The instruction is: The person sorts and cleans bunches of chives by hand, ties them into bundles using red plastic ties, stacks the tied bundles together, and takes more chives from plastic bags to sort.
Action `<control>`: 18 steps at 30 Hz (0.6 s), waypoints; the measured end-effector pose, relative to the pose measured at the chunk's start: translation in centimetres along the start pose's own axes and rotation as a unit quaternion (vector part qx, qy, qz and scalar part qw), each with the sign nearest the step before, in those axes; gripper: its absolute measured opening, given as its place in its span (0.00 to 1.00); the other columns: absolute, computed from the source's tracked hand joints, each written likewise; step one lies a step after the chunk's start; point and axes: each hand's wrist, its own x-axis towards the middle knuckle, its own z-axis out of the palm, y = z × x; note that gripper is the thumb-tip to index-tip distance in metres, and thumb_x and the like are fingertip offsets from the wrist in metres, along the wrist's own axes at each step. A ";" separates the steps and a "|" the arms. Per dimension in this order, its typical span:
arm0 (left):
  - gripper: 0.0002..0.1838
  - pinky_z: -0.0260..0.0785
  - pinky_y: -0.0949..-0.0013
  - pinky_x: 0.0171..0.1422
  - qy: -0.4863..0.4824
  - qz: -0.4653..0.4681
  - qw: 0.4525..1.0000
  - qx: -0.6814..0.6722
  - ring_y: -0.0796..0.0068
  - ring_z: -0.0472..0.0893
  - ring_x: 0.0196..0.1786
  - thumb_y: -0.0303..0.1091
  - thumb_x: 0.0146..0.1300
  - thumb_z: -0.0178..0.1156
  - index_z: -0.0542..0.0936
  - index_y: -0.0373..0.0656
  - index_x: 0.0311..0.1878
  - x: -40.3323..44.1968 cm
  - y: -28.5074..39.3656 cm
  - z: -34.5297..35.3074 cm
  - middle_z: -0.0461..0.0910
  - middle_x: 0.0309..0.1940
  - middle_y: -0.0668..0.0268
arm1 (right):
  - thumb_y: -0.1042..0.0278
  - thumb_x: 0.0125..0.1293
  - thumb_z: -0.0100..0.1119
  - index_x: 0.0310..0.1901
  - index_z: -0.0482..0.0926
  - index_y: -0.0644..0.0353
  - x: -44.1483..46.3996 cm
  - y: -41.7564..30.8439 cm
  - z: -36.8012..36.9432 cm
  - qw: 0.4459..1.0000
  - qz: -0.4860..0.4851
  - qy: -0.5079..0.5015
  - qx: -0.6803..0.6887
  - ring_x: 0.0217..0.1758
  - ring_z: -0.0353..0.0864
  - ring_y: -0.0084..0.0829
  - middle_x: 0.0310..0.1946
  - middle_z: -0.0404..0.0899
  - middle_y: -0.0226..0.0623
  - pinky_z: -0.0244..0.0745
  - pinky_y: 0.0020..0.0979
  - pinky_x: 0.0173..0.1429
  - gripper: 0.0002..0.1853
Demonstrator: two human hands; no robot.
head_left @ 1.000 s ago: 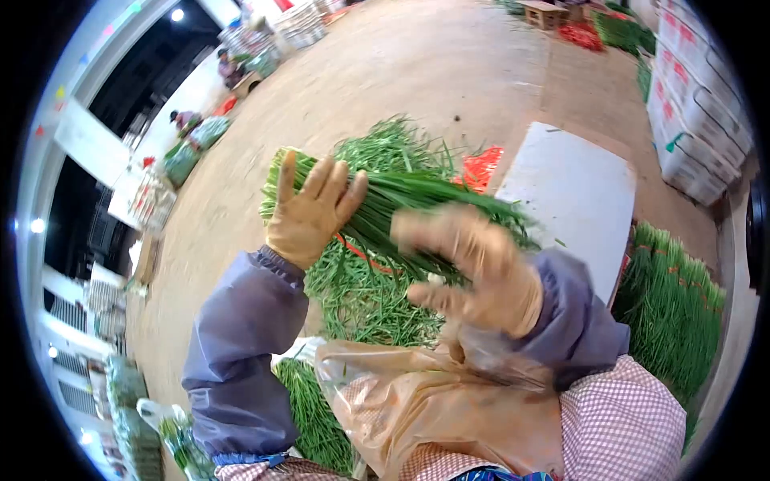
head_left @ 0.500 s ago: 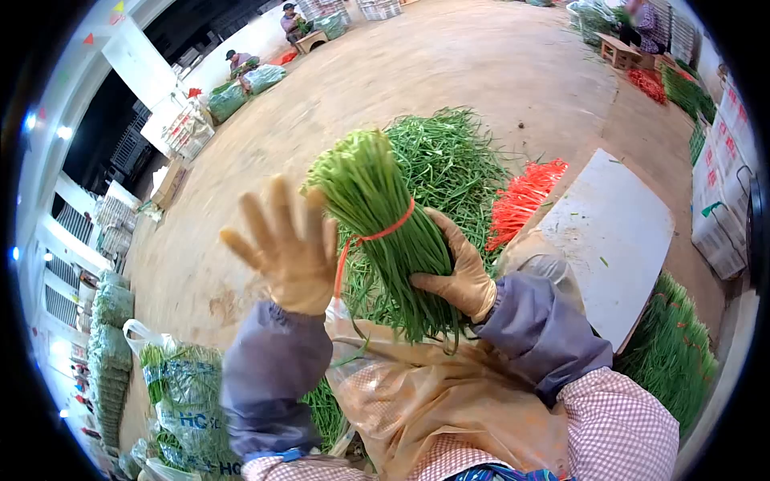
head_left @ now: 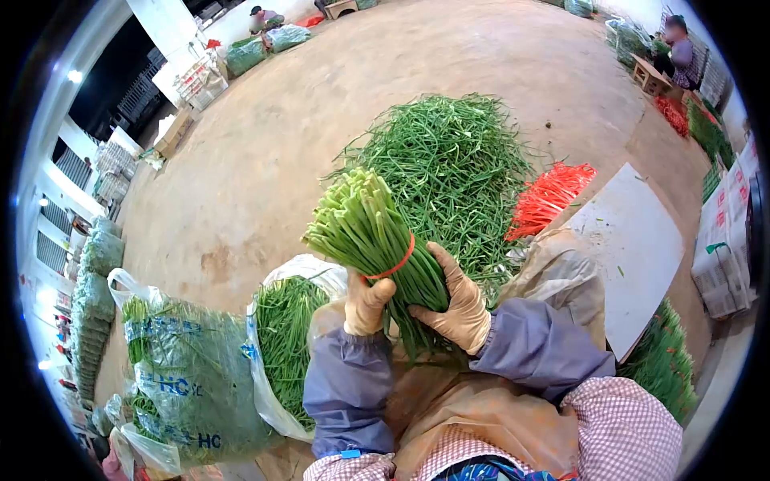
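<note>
A thick bundle of green stalks [head_left: 361, 224] is held up in front of my apron, pale cut ends toward the upper left, dark leaves hanging down. A red band [head_left: 399, 263] circles it. My right hand [head_left: 461, 309], in a tan glove, wraps round the leafy part just below the band. My left hand [head_left: 367, 303], gloved too, closes on the bundle's left side by the band; some of its fingers are hidden behind the stalks.
Beyond the bundle lies a heap of loose green leaves [head_left: 449, 160], with red strips [head_left: 549, 200] and a white board [head_left: 634, 256] to its right. Bags of greens [head_left: 200, 377] stand at the left. One person [head_left: 680, 52] sits at the far right, another at the upper left.
My left hand, open and raised beside the bundle half a second ago, has come down onto it. The bundle, earlier lying sideways, now shows its cut ends up. The view has shifted.
</note>
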 end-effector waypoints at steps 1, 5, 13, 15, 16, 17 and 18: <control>0.43 0.71 0.64 0.61 0.014 -0.010 1.000 -0.007 0.69 0.77 0.55 0.52 0.45 0.76 0.73 0.37 0.62 -0.4 -0.2 -0.1 0.78 0.53 0.62 | 0.67 0.48 0.77 0.74 0.53 0.57 -0.3 0.6 0.3 1.000 -0.004 -0.005 -0.020 0.62 0.75 0.51 0.62 0.71 0.52 0.71 0.39 0.64 0.53; 0.38 0.74 0.65 0.55 0.058 -0.017 0.998 -0.029 0.69 0.81 0.48 0.46 0.46 0.76 0.75 0.37 0.59 -1.3 -1.2 -2.0 0.81 0.48 0.63 | 0.61 0.49 0.77 0.75 0.46 0.58 -0.4 -0.2 0.6 0.992 0.034 -0.111 -0.054 0.64 0.72 0.52 0.64 0.67 0.56 0.69 0.39 0.66 0.57; 0.44 0.75 0.66 0.51 -0.025 -0.021 0.999 -0.002 0.71 0.81 0.47 0.56 0.43 0.77 0.75 0.35 0.57 -2.0 -2.9 -4.3 0.81 0.48 0.63 | 0.61 0.66 0.66 0.56 0.76 0.68 3.4 -5.2 -5.0 0.996 0.062 -0.063 0.024 0.45 0.82 0.30 0.42 0.83 0.44 0.77 0.30 0.50 0.22; 0.46 0.77 0.63 0.54 -0.066 -0.043 0.996 -0.043 0.67 0.82 0.50 0.54 0.44 0.77 0.72 0.33 0.61 -1.8 -4.1 -4.6 0.80 0.51 0.59 | 0.68 0.65 0.66 0.52 0.78 0.65 4.4 -5.8 -4.9 0.995 -0.083 -0.036 -0.042 0.38 0.84 0.33 0.36 0.83 0.42 0.78 0.30 0.44 0.17; 0.47 0.78 0.61 0.55 -0.086 -0.054 0.993 -0.062 0.65 0.82 0.51 0.53 0.45 0.77 0.70 0.33 0.63 -1.9 -4.5 -4.6 0.79 0.53 0.57 | 0.70 0.64 0.66 0.50 0.79 0.64 4.8 -6.2 -4.7 0.988 -0.136 -0.039 -0.059 0.35 0.84 0.34 0.34 0.83 0.42 0.78 0.31 0.41 0.14; 0.45 0.77 0.58 0.59 -0.093 -0.088 0.982 -0.137 0.61 0.82 0.53 0.47 0.46 0.76 0.69 0.32 0.64 -2.3 -4.7 -4.6 0.79 0.54 0.54 | 0.71 0.63 0.66 0.47 0.79 0.63 4.8 -6.4 -4.4 0.984 -0.163 -0.035 -0.069 0.33 0.84 0.36 0.33 0.82 0.42 0.78 0.31 0.38 0.12; 0.44 0.77 0.57 0.59 -0.095 -0.105 0.975 -0.169 0.60 0.82 0.53 0.46 0.46 0.76 0.69 0.32 0.64 -2.4 -4.7 -4.3 0.79 0.54 0.54 | 0.72 0.62 0.67 0.44 0.80 0.62 4.8 -6.6 -4.1 0.978 -0.190 -0.032 -0.078 0.31 0.84 0.37 0.31 0.82 0.41 0.78 0.31 0.36 0.11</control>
